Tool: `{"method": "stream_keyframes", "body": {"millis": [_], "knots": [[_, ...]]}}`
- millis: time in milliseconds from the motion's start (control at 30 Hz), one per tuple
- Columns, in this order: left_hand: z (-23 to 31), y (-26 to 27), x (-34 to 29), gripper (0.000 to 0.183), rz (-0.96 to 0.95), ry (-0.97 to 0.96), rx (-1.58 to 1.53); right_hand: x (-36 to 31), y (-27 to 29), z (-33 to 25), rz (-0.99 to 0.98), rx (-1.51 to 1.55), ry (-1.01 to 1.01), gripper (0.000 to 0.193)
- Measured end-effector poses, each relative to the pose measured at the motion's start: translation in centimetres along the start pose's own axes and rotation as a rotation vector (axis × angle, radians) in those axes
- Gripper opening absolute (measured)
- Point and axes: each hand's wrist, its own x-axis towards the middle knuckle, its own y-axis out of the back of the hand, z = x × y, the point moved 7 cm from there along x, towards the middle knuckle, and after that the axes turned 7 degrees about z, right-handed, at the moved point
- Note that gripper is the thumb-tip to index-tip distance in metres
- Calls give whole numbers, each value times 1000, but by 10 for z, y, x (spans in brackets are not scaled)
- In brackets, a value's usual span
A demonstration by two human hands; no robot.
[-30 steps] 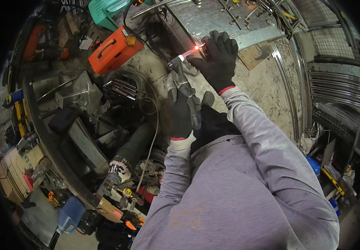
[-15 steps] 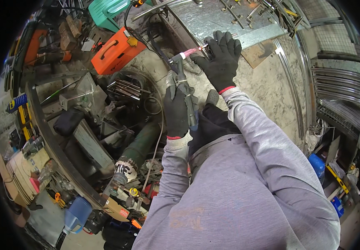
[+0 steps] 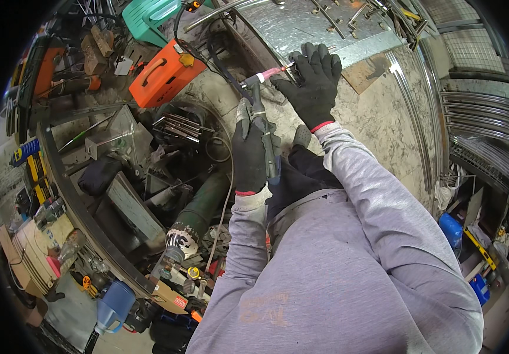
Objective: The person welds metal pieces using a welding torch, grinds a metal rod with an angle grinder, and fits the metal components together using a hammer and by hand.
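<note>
Of two dark-gloved hands, the left hand is closed around one dark grey welding torch with a pink nozzle, its tip just beside the right thumb. One green metal gas cylinder lies left of the left forearm. The right hand has its thumb apart from its fingers; whether it grips anything cannot be told. Beyond are one orange box-shaped case and one silver sheet-metal tabletop.
</note>
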Motion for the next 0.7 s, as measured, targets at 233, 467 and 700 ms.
{"method": "stream_keyframes", "body": {"millis": [233, 467, 700], "knots": [[5, -4, -2, 27, -15, 0, 38, 1, 1, 0, 34, -31, 26, 68], [4, -4, -9, 38, -138, -293, -47, 15, 12, -10, -16, 117, -155, 61], [5, -5, -7, 24, 25, -117, 147, 6, 6, -4, 45, 26, 24, 65]]}}
